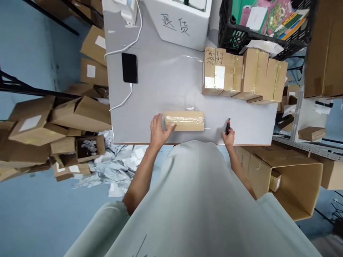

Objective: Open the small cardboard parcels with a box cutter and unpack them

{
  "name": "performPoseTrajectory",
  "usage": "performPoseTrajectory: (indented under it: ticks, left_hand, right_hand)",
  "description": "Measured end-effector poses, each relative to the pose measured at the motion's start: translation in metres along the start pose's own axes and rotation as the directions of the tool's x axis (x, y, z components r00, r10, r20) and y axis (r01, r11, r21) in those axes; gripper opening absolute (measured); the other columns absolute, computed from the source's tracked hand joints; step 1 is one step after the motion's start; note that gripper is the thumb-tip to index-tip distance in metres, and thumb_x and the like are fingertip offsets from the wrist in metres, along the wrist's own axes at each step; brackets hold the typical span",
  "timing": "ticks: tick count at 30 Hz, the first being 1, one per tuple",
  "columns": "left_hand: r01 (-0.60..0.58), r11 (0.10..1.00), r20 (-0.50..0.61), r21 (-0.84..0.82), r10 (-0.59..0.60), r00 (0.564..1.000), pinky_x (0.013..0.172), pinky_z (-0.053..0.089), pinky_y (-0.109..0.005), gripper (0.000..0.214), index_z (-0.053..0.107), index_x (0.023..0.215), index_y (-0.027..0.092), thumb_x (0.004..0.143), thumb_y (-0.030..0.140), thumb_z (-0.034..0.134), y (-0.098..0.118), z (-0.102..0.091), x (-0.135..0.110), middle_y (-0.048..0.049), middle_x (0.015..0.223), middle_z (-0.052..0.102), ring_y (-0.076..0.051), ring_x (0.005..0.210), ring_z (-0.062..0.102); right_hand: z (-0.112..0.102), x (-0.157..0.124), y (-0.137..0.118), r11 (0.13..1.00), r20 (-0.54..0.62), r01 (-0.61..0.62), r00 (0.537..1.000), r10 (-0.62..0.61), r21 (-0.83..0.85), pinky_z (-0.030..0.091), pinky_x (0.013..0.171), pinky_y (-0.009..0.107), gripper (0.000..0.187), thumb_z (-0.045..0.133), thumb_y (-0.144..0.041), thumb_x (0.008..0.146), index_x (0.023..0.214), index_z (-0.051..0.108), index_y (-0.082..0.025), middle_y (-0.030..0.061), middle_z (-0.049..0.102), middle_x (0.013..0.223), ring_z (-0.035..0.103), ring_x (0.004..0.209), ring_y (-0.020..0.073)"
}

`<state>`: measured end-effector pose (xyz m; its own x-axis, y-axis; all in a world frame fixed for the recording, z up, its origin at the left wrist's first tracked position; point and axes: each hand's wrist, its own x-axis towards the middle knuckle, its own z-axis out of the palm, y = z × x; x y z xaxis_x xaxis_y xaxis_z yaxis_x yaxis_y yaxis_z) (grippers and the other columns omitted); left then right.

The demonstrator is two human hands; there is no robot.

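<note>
A small taped cardboard box (184,121) lies near the front edge of the white table (160,92). My left hand (158,131) rests against the box's left end, thumb on its top and fingers curled round the side. My right hand (229,138) is closed round a red and black tool (228,126), perhaps a cutter or a marker, at the table's front edge to the right of the box. The tool points away from me.
A row of taped cartons (242,75) stands at the back right, one with handwriting. A black phone (129,67) on a white cable lies at the left. A white foam box (179,21) and a black crate (262,25) stand behind. Cartons are piled on the floor left (53,128) and right (289,178).
</note>
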<state>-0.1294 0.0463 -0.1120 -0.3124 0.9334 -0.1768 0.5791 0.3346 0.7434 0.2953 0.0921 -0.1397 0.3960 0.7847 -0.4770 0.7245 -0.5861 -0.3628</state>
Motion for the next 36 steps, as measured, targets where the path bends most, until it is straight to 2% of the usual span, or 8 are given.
performPoseTrajectory:
  ticks: [4, 7, 10, 14, 17, 20, 25, 36]
  left_hand:
    - [-0.043, 0.998, 0.045, -0.055, 0.045, 0.998, 0.144, 0.026, -0.062, 0.106, 0.051, 0.169, 0.016, 0.093, 0.087, 0.071, -0.007, 0.004, 0.004, -0.0261, 0.176, 0.049, -0.044, 0.171, 0.038]
    - [-0.078, 0.991, 0.056, -0.112, 0.085, 0.995, 0.143, 0.029, -0.060, 0.108, 0.049, 0.170, 0.014, 0.094, 0.088, 0.069, -0.016, 0.010, 0.009, -0.0274, 0.175, 0.050, -0.044, 0.169, 0.041]
    - [-0.084, 0.979, 0.068, -0.187, 0.098, 0.993, 0.142, 0.031, -0.057, 0.108, 0.047, 0.172, 0.015, 0.095, 0.087, 0.069, -0.025, 0.019, 0.009, -0.0266, 0.174, 0.052, -0.042, 0.167, 0.045]
    - [-0.021, 0.956, 0.084, -0.294, 0.048, 0.995, 0.142, 0.034, -0.054, 0.107, 0.042, 0.176, 0.019, 0.097, 0.086, 0.068, -0.031, 0.034, 0.001, -0.0237, 0.176, 0.051, -0.040, 0.167, 0.047]
    - [0.024, 0.928, 0.098, -0.372, 0.013, 0.995, 0.140, 0.036, -0.052, 0.106, 0.036, 0.180, 0.020, 0.100, 0.083, 0.066, -0.032, 0.043, -0.005, -0.0227, 0.178, 0.049, -0.038, 0.167, 0.047]
    - [0.026, 0.898, 0.099, -0.439, 0.019, 0.995, 0.141, 0.034, -0.051, 0.107, 0.033, 0.181, 0.019, 0.101, 0.082, 0.066, -0.033, 0.050, -0.008, -0.0225, 0.180, 0.046, -0.037, 0.170, 0.043]
    - [0.016, 0.864, 0.098, -0.504, 0.039, 0.994, 0.143, 0.031, -0.053, 0.107, 0.034, 0.181, 0.020, 0.100, 0.082, 0.067, -0.037, 0.054, -0.010, -0.0225, 0.183, 0.042, -0.038, 0.172, 0.039]
    - [-0.012, 0.841, 0.092, -0.540, 0.073, 0.993, 0.143, 0.029, -0.058, 0.111, 0.030, 0.182, 0.020, 0.099, 0.085, 0.066, -0.037, 0.058, -0.009, -0.0247, 0.184, 0.038, -0.041, 0.173, 0.036]
  right_hand:
    - [-0.014, 0.001, -0.042, 0.989, 0.026, 0.145, 0.989, -0.145, 0.013, 0.057, 0.110, 0.046, 0.051, 0.054, -0.034, 0.095, 0.141, 0.065, -0.014, 0.0189, 0.074, 0.132, 0.071, 0.115, 0.0325]
    - [-0.024, -0.012, -0.080, 0.944, 0.081, 0.325, 0.941, -0.329, 0.056, 0.059, 0.098, 0.043, 0.051, 0.052, -0.035, 0.095, 0.139, 0.067, -0.015, 0.0135, 0.079, 0.117, 0.071, 0.098, 0.0297]
    - [-0.031, -0.034, -0.123, 0.847, 0.127, 0.522, 0.838, -0.531, 0.100, 0.060, 0.094, 0.040, 0.047, 0.055, -0.038, 0.096, 0.136, 0.071, -0.017, 0.0112, 0.081, 0.118, 0.073, 0.097, 0.0277]
    - [-0.032, -0.070, -0.176, 0.696, 0.262, 0.708, 0.654, -0.710, 0.121, 0.060, 0.103, 0.039, 0.046, 0.062, -0.051, 0.107, 0.139, 0.076, -0.021, 0.0106, 0.082, 0.130, 0.077, 0.111, 0.0279]
    - [-0.028, -0.089, -0.206, 0.589, 0.428, 0.804, 0.508, -0.747, 0.073, 0.058, 0.107, 0.037, 0.046, 0.057, -0.053, 0.115, 0.144, 0.078, -0.024, 0.0102, 0.083, 0.133, 0.078, 0.120, 0.0279]
    - [-0.023, -0.100, -0.226, 0.489, 0.582, 0.870, 0.425, -0.693, -0.053, 0.058, 0.101, 0.035, 0.046, 0.055, -0.049, 0.118, 0.152, 0.075, -0.025, 0.0103, 0.084, 0.131, 0.079, 0.120, 0.0280]
    - [-0.017, -0.109, -0.248, 0.381, 0.658, 0.898, 0.425, -0.622, -0.220, 0.057, 0.090, 0.032, 0.045, 0.052, -0.046, 0.120, 0.154, 0.074, -0.026, 0.0101, 0.083, 0.127, 0.080, 0.115, 0.0284]
    - [-0.016, -0.119, -0.259, 0.372, 0.663, 0.886, 0.456, -0.594, -0.276, 0.055, 0.089, 0.033, 0.041, 0.053, -0.041, 0.119, 0.147, 0.078, -0.025, 0.0098, 0.084, 0.125, 0.079, 0.111, 0.0282]
